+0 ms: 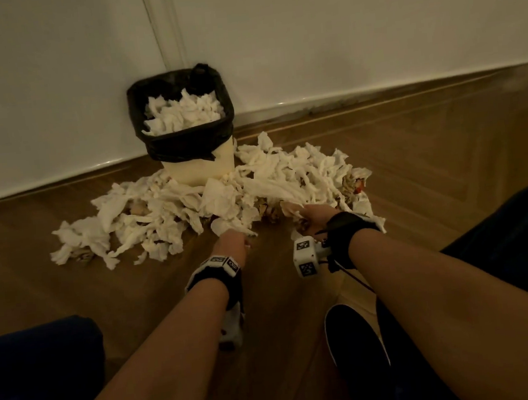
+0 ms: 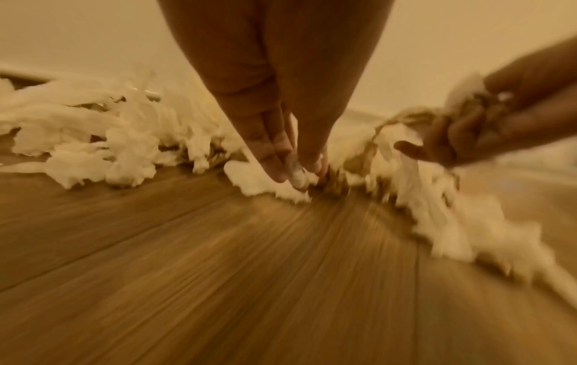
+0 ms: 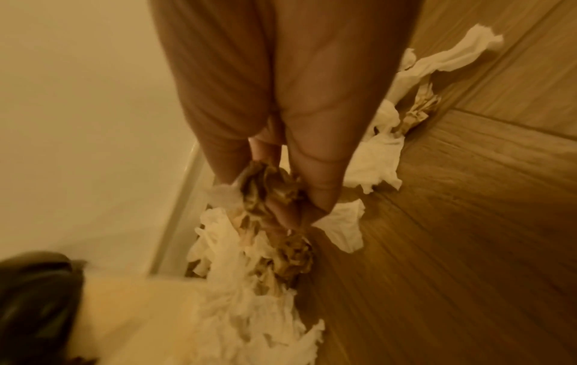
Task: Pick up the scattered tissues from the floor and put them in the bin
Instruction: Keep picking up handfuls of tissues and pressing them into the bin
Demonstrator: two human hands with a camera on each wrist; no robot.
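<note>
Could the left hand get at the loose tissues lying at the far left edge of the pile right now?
Probably yes. The left hand pinches only a small tissue at the pile's near edge, and bare wooden floor lies between it and the far-left tissues. Nothing blocks a sideways reach.

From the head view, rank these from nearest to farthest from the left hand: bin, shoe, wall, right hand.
1. right hand, just to its right
2. shoe, toward the person, lower right
3. bin, ahead past the tissues
4. wall, behind the bin

Both arms reaching far and low, left hand [image 1: 232, 242] pinching a tissue [image 2: 295, 172], right hand [image 1: 314, 216] clutching a wad [image 3: 268, 190].
</note>
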